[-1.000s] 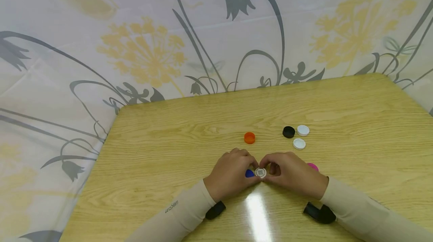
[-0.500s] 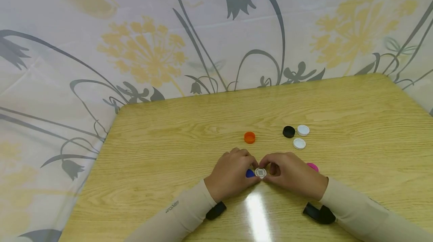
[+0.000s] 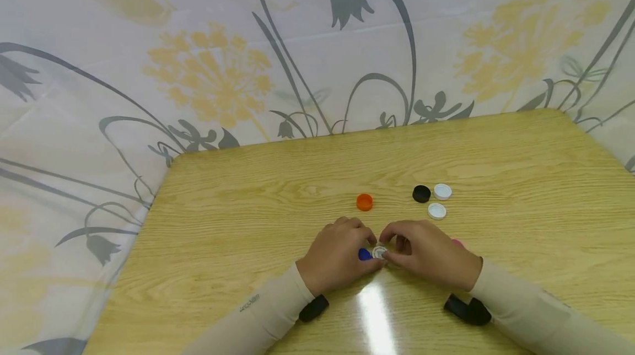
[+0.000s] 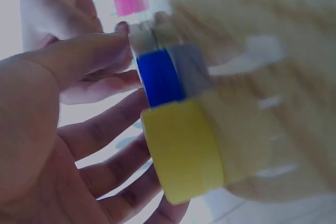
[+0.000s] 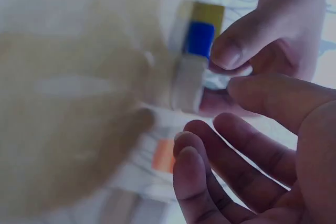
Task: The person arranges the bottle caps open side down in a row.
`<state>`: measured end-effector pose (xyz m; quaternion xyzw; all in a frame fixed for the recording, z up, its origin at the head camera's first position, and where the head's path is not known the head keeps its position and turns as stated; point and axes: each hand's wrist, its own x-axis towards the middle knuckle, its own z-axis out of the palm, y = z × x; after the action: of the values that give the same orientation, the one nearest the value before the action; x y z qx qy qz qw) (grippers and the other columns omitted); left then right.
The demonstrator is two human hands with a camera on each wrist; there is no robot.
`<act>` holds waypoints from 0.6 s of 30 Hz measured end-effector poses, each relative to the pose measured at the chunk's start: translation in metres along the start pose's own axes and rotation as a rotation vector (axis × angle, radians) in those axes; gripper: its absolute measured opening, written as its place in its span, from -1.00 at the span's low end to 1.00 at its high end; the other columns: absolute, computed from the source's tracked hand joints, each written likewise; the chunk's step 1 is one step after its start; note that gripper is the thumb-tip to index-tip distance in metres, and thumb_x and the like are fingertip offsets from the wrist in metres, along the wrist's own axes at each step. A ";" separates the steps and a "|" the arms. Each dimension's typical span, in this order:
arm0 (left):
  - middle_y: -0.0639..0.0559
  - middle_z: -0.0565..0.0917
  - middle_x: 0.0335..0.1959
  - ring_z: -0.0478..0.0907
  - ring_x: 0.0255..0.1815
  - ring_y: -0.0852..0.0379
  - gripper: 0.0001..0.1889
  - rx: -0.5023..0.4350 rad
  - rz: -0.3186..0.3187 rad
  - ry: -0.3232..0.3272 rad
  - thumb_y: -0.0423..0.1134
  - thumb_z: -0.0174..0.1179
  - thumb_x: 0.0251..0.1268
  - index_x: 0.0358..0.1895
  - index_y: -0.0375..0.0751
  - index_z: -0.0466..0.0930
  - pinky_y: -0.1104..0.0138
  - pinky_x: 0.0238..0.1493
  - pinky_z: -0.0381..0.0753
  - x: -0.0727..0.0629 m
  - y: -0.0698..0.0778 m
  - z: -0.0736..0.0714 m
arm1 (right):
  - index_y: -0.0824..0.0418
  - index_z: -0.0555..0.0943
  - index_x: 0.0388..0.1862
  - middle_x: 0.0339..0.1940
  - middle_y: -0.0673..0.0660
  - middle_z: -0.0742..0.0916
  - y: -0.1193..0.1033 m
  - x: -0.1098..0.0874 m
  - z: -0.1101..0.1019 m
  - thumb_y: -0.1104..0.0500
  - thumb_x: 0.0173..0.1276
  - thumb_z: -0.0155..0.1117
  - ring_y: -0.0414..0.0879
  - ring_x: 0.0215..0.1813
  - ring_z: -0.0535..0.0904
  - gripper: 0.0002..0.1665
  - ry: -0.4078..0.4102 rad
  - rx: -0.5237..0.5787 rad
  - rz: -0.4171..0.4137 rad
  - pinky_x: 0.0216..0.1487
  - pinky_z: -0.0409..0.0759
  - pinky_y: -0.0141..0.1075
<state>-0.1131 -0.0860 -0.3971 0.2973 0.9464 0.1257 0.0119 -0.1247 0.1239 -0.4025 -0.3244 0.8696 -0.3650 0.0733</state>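
Note:
A white bottle cap (image 3: 379, 252) sits on the table between the two hands, partly covered by fingers. The left hand (image 3: 338, 250) pinches it with thumb and forefinger at its sides. From the other side comes the right hand (image 3: 429, 253), its thumb tip overlapping the white cap in the head view. Its other fingers (image 5: 252, 169) are loosely bent and apart from the cap in the right wrist view. Against the white cap stands a blue bottle cap (image 4: 159, 78), followed by a yellow bottle cap (image 4: 184, 150) beside the left fingers; the left hand hides the yellow one from the head camera.
Farther back on the wooden table (image 3: 258, 195) lie an orange cap (image 3: 364, 202), a black cap (image 3: 421, 194) and two white caps, one nearer (image 3: 437, 211) and one farther (image 3: 442, 191). A pink cap (image 3: 457, 242) shows behind the right hand. A patterned cloth (image 3: 218, 68) hangs behind.
The right thumb has shifted left over the white cap, and the right fingertips have loosened from its edge. The left hand keeps its place. The caps have not visibly moved on the table.

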 end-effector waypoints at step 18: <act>-0.06 0.71 0.10 0.64 0.07 -0.07 -0.64 -0.111 -0.210 0.083 -0.06 0.26 0.40 0.16 -0.11 0.64 0.11 0.03 0.67 0.032 -0.031 -0.024 | 0.29 0.70 0.01 -0.05 0.20 0.79 -0.002 0.050 -0.014 0.24 0.34 0.38 -0.06 -0.17 0.67 -0.72 0.118 -0.138 0.061 -0.16 0.67 -0.21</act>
<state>-0.1590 -0.0975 -0.3800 0.1899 0.9636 0.1884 0.0022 -0.1677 0.1007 -0.3853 -0.2802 0.9049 -0.3203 0.0105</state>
